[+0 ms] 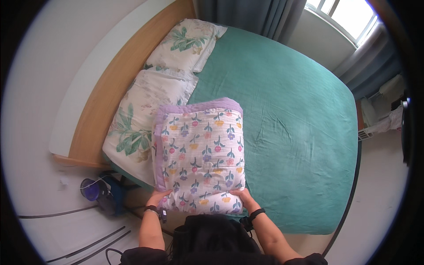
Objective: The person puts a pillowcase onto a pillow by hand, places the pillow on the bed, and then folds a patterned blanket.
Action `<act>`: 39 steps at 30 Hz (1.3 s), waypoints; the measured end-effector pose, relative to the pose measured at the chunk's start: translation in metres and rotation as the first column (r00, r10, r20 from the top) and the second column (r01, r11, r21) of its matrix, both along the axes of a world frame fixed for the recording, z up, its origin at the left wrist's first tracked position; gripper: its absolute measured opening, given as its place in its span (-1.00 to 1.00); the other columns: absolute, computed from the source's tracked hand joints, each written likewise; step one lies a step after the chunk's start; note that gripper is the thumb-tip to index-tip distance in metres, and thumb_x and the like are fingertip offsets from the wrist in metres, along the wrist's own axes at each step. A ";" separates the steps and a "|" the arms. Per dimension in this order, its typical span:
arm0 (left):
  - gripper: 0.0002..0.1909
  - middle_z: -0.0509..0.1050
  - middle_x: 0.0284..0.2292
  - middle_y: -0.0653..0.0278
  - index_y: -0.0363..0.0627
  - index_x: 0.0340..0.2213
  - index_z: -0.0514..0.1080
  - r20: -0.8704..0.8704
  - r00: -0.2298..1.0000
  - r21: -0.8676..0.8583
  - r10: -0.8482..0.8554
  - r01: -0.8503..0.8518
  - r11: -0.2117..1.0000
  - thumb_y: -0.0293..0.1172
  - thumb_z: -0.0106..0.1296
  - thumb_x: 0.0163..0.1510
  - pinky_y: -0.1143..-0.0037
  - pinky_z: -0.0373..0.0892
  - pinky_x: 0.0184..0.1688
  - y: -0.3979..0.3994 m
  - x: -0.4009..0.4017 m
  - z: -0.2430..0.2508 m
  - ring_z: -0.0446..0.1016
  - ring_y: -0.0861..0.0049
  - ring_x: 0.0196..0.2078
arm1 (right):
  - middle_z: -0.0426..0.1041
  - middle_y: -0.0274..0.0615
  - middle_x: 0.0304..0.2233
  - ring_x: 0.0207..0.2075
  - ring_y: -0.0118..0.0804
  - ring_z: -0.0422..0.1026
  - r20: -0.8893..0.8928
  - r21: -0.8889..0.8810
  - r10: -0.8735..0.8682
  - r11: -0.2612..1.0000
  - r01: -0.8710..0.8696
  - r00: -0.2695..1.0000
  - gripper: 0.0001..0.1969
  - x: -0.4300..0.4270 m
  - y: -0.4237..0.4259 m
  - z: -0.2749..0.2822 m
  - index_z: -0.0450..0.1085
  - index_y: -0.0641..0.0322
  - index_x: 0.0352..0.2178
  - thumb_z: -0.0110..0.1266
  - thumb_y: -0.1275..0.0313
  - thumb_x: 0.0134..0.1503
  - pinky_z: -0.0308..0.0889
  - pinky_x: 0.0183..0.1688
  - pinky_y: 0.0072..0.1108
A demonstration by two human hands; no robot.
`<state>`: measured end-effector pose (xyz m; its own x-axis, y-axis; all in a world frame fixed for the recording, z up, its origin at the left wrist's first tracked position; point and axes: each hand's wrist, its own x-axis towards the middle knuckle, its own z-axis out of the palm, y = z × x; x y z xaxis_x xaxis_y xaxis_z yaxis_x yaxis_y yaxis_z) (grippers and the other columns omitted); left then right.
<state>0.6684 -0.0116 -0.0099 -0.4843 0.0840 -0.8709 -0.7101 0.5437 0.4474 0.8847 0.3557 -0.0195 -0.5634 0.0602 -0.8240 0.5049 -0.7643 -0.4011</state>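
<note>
A folded quilt (202, 152) with a flower print and a lilac border lies at the near side of the bed, partly over a pillow. My left hand (160, 196) grips its near left corner, thumb on top and the other fingers hidden beneath. At the near right corner my right hand (242, 196) holds it the same way. The quilt's near end bulges over the mattress edge, close to my body. Under it spreads a green fitted sheet (294, 116), wrinkled to the right of the quilt.
Two leaf-print pillows, a near pillow (132, 132) and a far pillow (188, 43), rest against the wooden headboard (99, 96). A purple fan (90, 189) stands at lower left beside the bed. Grey-blue curtains (245, 16) hang by the window (347, 16). A rack with cloth items (384, 116) is at right.
</note>
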 end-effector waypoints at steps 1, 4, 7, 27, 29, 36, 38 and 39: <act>-0.29 0.45 -0.18 0.06 -0.44 -0.05 0.24 -0.010 1.000 0.014 -0.016 0.016 1.000 -0.30 0.28 -0.17 0.43 0.41 -0.19 0.021 0.000 0.016 0.48 0.37 -0.22 | 0.48 -0.09 -0.29 -0.32 -0.27 0.47 -0.008 0.005 -0.025 1.000 0.025 1.000 -0.62 0.004 0.002 0.000 0.37 0.50 -0.23 0.19 0.58 -0.16 0.39 -0.23 -0.51; -0.47 0.51 -0.31 0.09 -0.39 -0.18 0.38 0.293 0.953 0.025 0.079 -0.090 0.996 -0.27 0.23 -0.15 0.41 0.43 -0.27 0.027 0.001 0.056 0.52 0.36 -0.35 | 0.48 -0.03 -0.30 -0.35 -0.23 0.49 -0.026 -0.061 -0.073 0.996 0.071 0.997 -0.62 0.005 0.004 0.027 0.35 0.53 -0.23 0.18 0.57 -0.14 0.42 -0.26 -0.50; -0.57 0.51 -0.31 0.08 -0.37 -0.18 0.39 0.475 0.836 0.246 0.273 -0.424 0.872 -0.37 0.15 -0.09 0.37 0.45 -0.25 0.018 0.016 0.091 0.52 0.31 -0.33 | 0.47 0.02 -0.28 -0.34 -0.20 0.51 -0.110 -0.159 -0.025 0.987 0.007 0.994 -0.61 0.013 0.021 0.067 0.31 0.54 -0.18 0.11 0.50 -0.07 0.43 -0.26 -0.48; -0.57 0.38 -0.07 0.13 -0.34 0.03 0.20 0.146 0.988 0.695 -0.060 -0.059 0.716 -0.36 -0.18 0.18 0.52 0.33 -0.02 0.041 -0.023 0.347 0.40 0.45 -0.08 | 0.33 -0.01 -0.03 -0.06 -0.21 0.37 -0.410 -0.248 -0.193 0.964 0.095 0.892 -0.62 0.017 0.017 0.290 0.20 0.39 0.00 -0.12 0.51 0.14 0.30 0.02 -0.42; -0.57 0.36 -0.05 0.15 -0.32 0.04 0.19 -0.028 0.985 0.699 -0.172 0.142 0.700 -0.36 -0.18 0.18 0.54 0.31 0.01 0.053 -0.053 0.350 0.38 0.47 -0.06 | 0.33 -0.02 -0.04 -0.06 -0.22 0.38 -0.555 -0.158 -0.079 0.987 -0.012 0.828 -0.63 -0.023 0.016 0.332 0.22 0.40 -0.02 -0.10 0.54 0.12 0.33 -0.01 -0.44; -0.57 0.40 -0.09 0.14 -0.29 -0.01 0.26 -0.171 0.947 0.878 -0.272 0.272 0.394 -0.32 -0.07 0.13 0.58 0.34 -0.04 0.076 -0.265 0.278 0.41 0.53 -0.10 | 0.38 -0.01 -0.09 -0.09 -0.19 0.40 -0.749 0.019 -0.039 0.997 0.081 0.662 -0.62 -0.169 0.047 0.322 0.24 0.38 -0.02 -0.07 0.49 0.12 0.37 -0.06 -0.42; -0.53 0.44 -0.15 0.12 -0.31 -0.04 0.29 -0.141 0.952 0.865 -0.271 0.252 0.434 -0.27 0.00 0.07 0.56 0.36 -0.07 0.085 -0.322 0.309 0.44 0.50 -0.16 | 0.38 -0.01 -0.09 -0.10 -0.18 0.41 -0.739 -0.040 -0.143 0.985 0.169 0.658 -0.61 -0.206 0.075 0.310 0.23 0.38 -0.01 -0.07 0.45 0.13 0.38 -0.07 -0.41; -0.51 0.46 -0.18 0.11 -0.31 -0.05 0.30 -0.098 0.960 0.856 -0.260 0.215 0.470 -0.25 0.03 0.05 0.55 0.37 -0.08 0.085 -0.328 0.313 0.45 0.48 -0.19 | 0.38 -0.01 -0.08 -0.10 -0.18 0.41 -0.713 -0.080 -0.198 0.976 0.203 0.673 -0.61 -0.206 0.081 0.300 0.22 0.38 0.00 -0.07 0.43 0.14 0.39 -0.07 -0.40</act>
<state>0.3400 0.0731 0.3028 -0.2931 0.9001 -0.3223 -0.6443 0.0631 0.7622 0.6785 0.4364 0.2801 -0.9531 0.2453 -0.1775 -0.1005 -0.8094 -0.5786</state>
